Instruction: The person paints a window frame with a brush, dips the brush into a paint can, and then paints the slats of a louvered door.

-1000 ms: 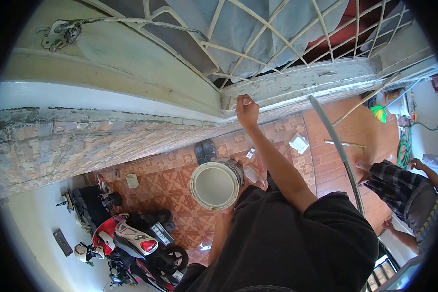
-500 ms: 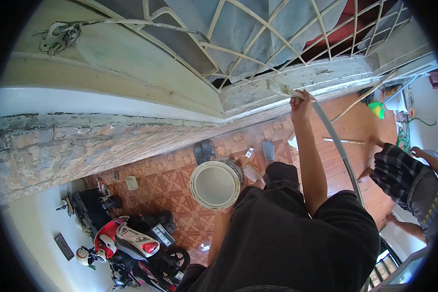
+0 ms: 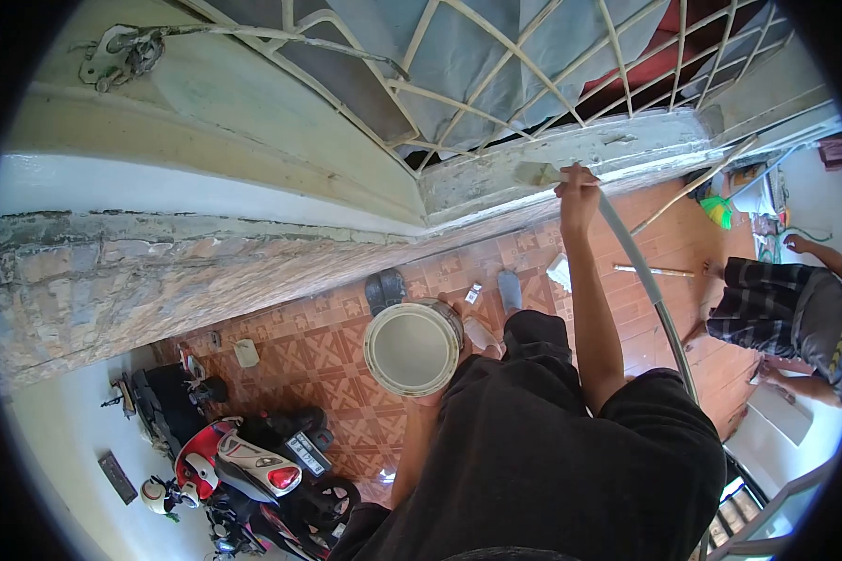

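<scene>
My right hand (image 3: 578, 187) is closed around the handle of a paintbrush (image 3: 539, 175). Its bristles rest against the worn, pale window ledge (image 3: 477, 183), just below the metal grille. A round paint bucket (image 3: 372, 348) with a pale liquid inside hangs in front of my body at left. My left hand (image 3: 428, 400) grips the bucket from its near side, with most of the fingers hidden by the rim and wall.
A grey-wrapped pole (image 3: 631, 248) slants beside my right arm. The white lattice grille (image 3: 505, 79) spans the window above the ledge. Motorbikes (image 3: 262, 463) stand lower left on tiled floor. Dark shoes (image 3: 386, 292) lie below the wall. Another person (image 3: 767, 304) is at right.
The brush has shifted slightly along the ledge, its bristles now turned more sideways. At right, the other person's arms and legs have moved. My left hand and the bucket stay nearly in place.
</scene>
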Tool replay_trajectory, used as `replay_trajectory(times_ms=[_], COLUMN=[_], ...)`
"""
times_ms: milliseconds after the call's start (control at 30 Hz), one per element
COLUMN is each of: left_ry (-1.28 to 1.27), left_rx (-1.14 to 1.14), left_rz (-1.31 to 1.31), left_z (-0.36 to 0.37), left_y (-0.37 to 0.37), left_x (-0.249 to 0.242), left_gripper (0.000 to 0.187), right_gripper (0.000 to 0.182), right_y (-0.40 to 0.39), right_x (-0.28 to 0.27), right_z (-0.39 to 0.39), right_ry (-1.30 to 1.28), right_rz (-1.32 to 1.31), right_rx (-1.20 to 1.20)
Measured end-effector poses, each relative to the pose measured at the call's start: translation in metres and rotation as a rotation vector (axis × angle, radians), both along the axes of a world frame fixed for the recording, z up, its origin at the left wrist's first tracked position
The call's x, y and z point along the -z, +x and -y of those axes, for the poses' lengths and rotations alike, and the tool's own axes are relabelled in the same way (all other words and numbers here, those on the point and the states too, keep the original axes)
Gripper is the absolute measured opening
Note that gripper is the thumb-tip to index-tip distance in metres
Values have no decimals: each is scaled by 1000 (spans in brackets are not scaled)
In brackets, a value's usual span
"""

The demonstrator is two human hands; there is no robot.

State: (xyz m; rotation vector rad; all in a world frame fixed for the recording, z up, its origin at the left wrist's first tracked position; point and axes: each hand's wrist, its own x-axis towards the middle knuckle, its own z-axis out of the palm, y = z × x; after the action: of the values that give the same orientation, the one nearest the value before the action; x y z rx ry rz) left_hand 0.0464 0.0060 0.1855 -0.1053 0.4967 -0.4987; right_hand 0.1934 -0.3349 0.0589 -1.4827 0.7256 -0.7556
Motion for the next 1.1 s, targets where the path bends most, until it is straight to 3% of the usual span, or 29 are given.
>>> replay_trajectory(times_ms=[67,100,333,400,433,467,533,633,733,767,867,1000,1067,1100], left_ry=[10,12,37,325,314,302,-31,-1,33,15,-138,-57,-10,16], left_rx=[1,4,-43,121,125,129,-21,-46,-53,-47,-15,-21,-23,-21], left_rz=[13,14,-191,184,225,267,54,-13,-1,9,31,-9,-28,-36], left_z=[0,0,1,-2,-4,0,9,2,3,5,10,6,5,4], left_y=[1,1,7,8,6,9,9,5,6,8,9,0,-1,0], left_x=[-1,0,-1,17,24,18,3,27,26,25,11,10,12,14], left_gripper=[59,59,62,63,63,64,68,72,75,75,75,69,66,65], right_gripper=[25,20,19,18,17,18,19,21,20,18,14,13,13,14], right_y=[5,6,25,29,29,30,32,44,46,42,43,38,39,36], right_x=[-7,-18,11,5,2,1,-3,14,30,15,-5,-26,14,12], right_z=[-2,-6,-43,-44,-47,-50,-53,-47,-19,-13,-6,-11,-24,-36], right_ry=[-791,-910,-990,-928,-892,-640,-135,120,-510,-629,-858,-912,-852,-859], right_rz=[-239,-291,-189,-114,-78,-54,-4,70,-98,-208,-211,-231,-286,-163], right_rx=[78,59,-285,-428,-499,-550,-633,-494,-215,-195,-52,33,-160,-294])
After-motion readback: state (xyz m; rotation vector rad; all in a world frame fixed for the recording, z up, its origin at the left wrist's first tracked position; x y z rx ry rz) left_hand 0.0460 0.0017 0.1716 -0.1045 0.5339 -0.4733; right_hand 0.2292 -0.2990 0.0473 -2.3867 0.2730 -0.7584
